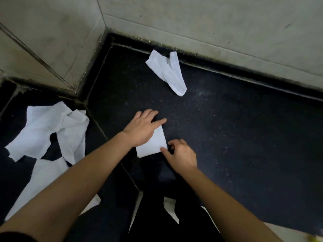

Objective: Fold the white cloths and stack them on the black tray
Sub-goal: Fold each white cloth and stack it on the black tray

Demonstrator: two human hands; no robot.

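A small folded white cloth (pixel 153 145) lies flat on the black speckled surface (pixel 227 128) in the middle of the view. My left hand (pixel 142 127) rests flat on its upper left part, fingers spread. My right hand (pixel 181 153) pinches the cloth's lower right corner with thumb and fingertips. Another white cloth (pixel 167 72), loosely doubled over, lies farther back near the wall. A crumpled pile of white cloths (pixel 50 131) lies at the left, and one more white cloth (pixel 38 186) lies partly under my left forearm. I cannot tell which dark surface is the tray.
Pale tiled walls (pixel 209 23) close off the back and left, meeting in a corner. A seam (pixel 97 123) runs diagonally across the dark surface past the left cloths. White scraps (pixel 170 209) show at the near edge between my arms.
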